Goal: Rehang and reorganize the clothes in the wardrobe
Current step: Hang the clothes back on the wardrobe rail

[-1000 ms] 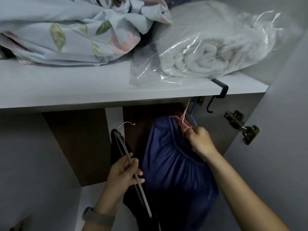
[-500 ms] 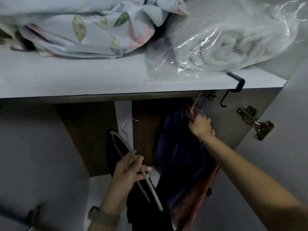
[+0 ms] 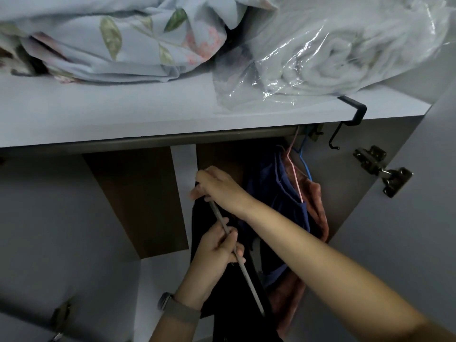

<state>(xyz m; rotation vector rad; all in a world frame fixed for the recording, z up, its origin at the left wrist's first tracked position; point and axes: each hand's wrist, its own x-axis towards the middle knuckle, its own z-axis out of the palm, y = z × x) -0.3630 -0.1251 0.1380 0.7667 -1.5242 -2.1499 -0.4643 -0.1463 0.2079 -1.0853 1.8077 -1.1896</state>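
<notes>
A black garment (image 3: 237,314) hangs on a grey hanger (image 3: 243,270) in the middle of the wardrobe opening. My left hand (image 3: 217,253) grips the hanger's arm from below. My right hand (image 3: 217,185) is closed on the top of the same hanger, and its hook is hidden behind the fingers. To the right, a dark blue garment (image 3: 278,193) hangs on a pink hanger (image 3: 293,174) from the rail (image 3: 172,140). Behind it hangs a reddish-brown garment (image 3: 318,208) on a blue hanger (image 3: 306,166).
The white shelf (image 3: 111,114) above the rail carries a floral light-blue bedding bundle (image 3: 123,38) and a white blanket in a clear plastic bag (image 3: 333,53). A black hook (image 3: 345,124) clips over the shelf edge at right. The open door's hinge (image 3: 385,171) is nearby.
My right hand has let go of the pink hanger, which now hangs on the rail, and moved left onto the top of the grey hanger. My left hand still holds that hanger.
</notes>
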